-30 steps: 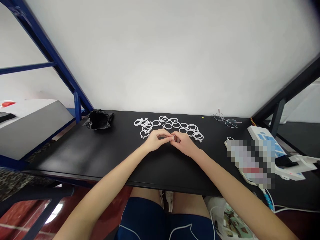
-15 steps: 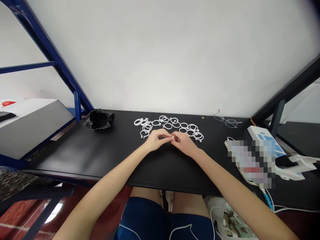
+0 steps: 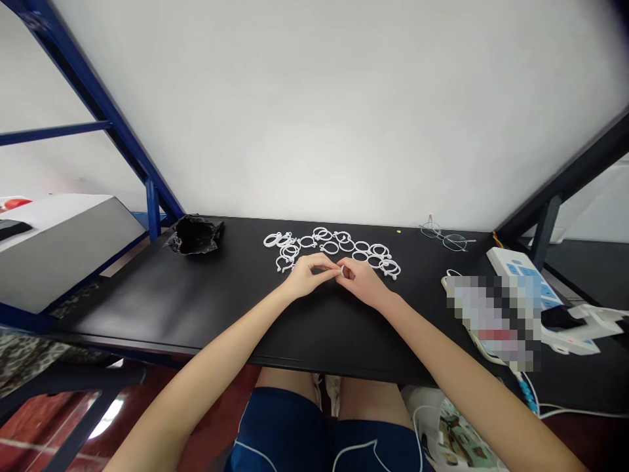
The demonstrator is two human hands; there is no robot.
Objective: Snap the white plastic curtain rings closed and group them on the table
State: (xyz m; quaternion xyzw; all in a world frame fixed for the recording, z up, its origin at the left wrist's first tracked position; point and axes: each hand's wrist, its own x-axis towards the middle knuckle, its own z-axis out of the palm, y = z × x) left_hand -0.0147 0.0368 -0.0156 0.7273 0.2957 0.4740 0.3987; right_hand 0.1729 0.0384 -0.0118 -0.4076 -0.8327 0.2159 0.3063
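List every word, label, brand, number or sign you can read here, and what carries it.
No text can be read.
Phone: pixelated, nothing can be made out.
White box with blue panels: any print is too small to read.
White rings: no lettering visible.

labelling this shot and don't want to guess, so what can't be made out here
All in the head view:
- White piece at the fingertips: mostly covered by the left hand and right hand; full shape unclear.
- Rings: some overlap or pass behind the hands; exact count uncertain.
- Phone: screen hidden by pixelation.
- Bag: too dark inside to tell contents.
- Black object: cut off by the left edge.
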